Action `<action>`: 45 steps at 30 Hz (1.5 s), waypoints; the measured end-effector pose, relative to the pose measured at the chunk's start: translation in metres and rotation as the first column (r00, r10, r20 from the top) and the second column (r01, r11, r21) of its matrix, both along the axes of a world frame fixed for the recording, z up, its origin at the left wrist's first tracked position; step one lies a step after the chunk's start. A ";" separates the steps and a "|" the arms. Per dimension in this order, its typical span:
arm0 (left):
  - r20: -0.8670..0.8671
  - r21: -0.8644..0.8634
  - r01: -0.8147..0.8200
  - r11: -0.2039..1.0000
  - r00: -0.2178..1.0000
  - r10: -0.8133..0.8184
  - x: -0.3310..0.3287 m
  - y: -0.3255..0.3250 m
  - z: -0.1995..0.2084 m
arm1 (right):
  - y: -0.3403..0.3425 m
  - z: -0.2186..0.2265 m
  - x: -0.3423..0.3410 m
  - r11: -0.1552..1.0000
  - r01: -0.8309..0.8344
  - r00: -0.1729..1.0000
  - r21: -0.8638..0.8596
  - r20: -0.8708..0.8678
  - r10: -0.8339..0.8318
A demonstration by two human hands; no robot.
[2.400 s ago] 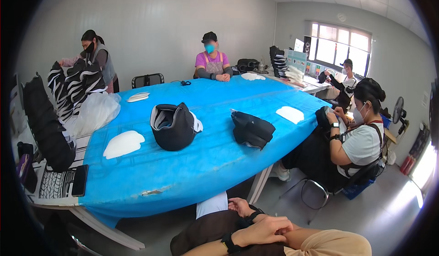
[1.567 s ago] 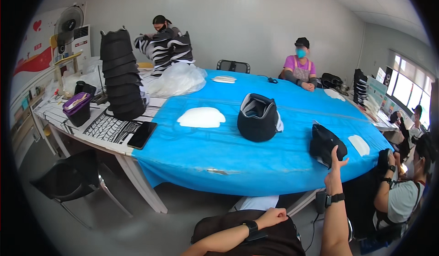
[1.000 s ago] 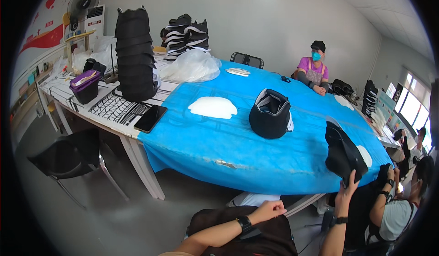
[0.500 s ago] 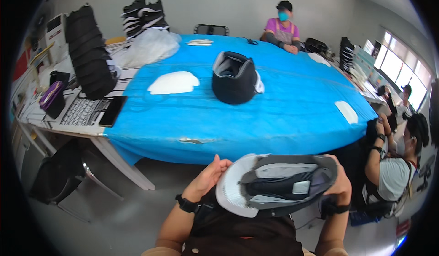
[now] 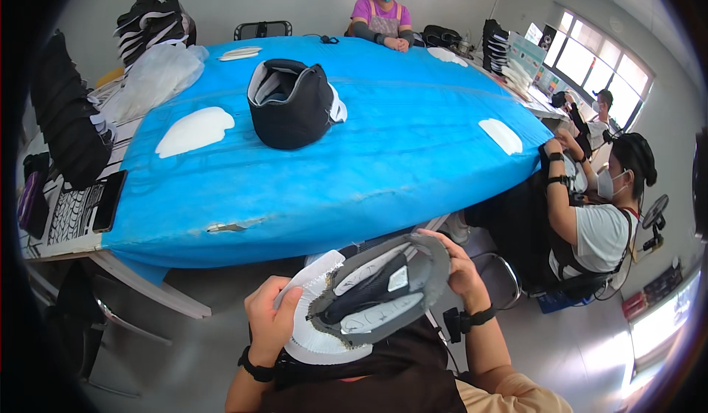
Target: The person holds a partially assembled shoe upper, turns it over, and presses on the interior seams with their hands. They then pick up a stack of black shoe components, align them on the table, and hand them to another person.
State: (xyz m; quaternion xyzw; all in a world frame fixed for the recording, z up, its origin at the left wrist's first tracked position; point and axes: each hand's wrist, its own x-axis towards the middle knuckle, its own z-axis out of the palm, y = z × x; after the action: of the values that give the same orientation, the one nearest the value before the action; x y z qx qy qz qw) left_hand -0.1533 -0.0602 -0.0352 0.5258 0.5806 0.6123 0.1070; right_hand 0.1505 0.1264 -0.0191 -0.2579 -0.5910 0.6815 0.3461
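Note:
An unfinished shoe upper [image 5: 372, 295] is held up over my lap, its open underside facing me. It has a grey edge, a dark inside with white padded strips, and a broad white panel [image 5: 313, 317] at its left end, joined along a puckered seam. My left hand [image 5: 269, 317] is closed on that white panel, thumb on the near face. Round the grey right end my right hand [image 5: 463, 271] is closed, with some fingers hidden behind it. Beyond my hands, another black upper [image 5: 291, 114] with a grey-lined opening stands on the blue-covered table [image 5: 413, 136].
White flat pieces [image 5: 195, 131] lie on the table, and a torn spot [image 5: 234, 226] marks its near edge. To the left are a phone [image 5: 109, 200], stacked dark uppers [image 5: 70, 118] and a plastic bag [image 5: 158, 77]. A co-worker [image 5: 597, 221] sits at right, another [image 5: 382, 18] across the table.
My left hand, open beside the white panel before, is now closed on it. The upper has tilted, its right end raised. The view has swung right, shifting the table leftward.

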 end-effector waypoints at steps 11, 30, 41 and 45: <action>-0.475 0.144 -0.020 0.989 0.876 0.087 0.023 -0.025 -0.003 | -0.003 -0.027 0.013 0.992 -0.088 0.916 0.090 0.399 0.045; 0.589 -0.222 0.589 0.777 0.716 -0.374 -0.011 -0.009 -0.046 | -0.002 -0.042 -0.001 0.983 -0.105 0.898 0.152 0.439 0.028; 0.164 -0.351 0.751 0.559 0.637 -0.753 -0.025 0.018 -0.031 | 0.017 -0.005 -0.025 0.962 -0.246 0.859 0.117 0.486 0.160; 0.063 -0.326 0.696 0.640 0.691 -0.720 -0.014 0.018 -0.034 | 0.017 -0.008 -0.027 0.945 -0.236 0.893 0.225 0.434 0.120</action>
State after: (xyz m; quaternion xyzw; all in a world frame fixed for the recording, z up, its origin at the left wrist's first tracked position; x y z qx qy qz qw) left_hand -0.1676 -0.0420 -0.0696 0.7075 0.4239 0.3977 0.4020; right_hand 0.1239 0.1436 -0.0269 -0.2911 -0.7599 0.5527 0.1802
